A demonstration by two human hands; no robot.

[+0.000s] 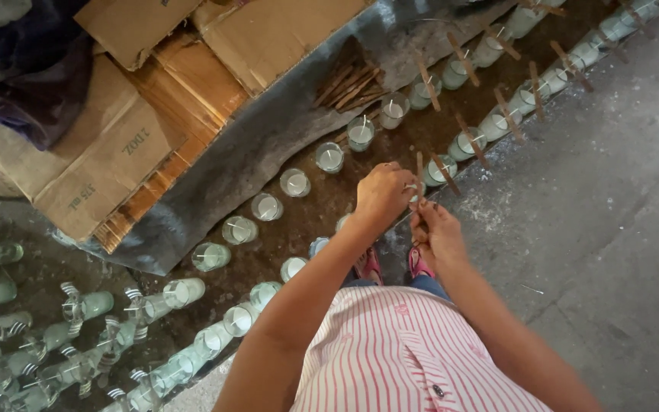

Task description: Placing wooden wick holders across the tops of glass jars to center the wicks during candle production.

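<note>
I bend over two rows of glass jars filled with white wax (329, 157). My left hand (381, 195) is closed, pinching a thin white wick (410, 187) over a jar in the near row. My right hand (438, 231) is just beside it, fingertips closed on the lower end of a flat wooden stick (419, 169). Jars further along to the right (467, 143) each carry a wooden stick laid across the rim. The jar right under my hands is mostly hidden.
A pile of loose wooden sticks (350, 82) lies on a dark sheet (268, 141) beyond the rows. Flattened cardboard boxes (108, 152) are stacked at the upper left. Empty glass jars (78, 305) crowd the lower left. Grey concrete floor (612, 198) lies at the right; my pink sandals (370, 265) stand below my hands.
</note>
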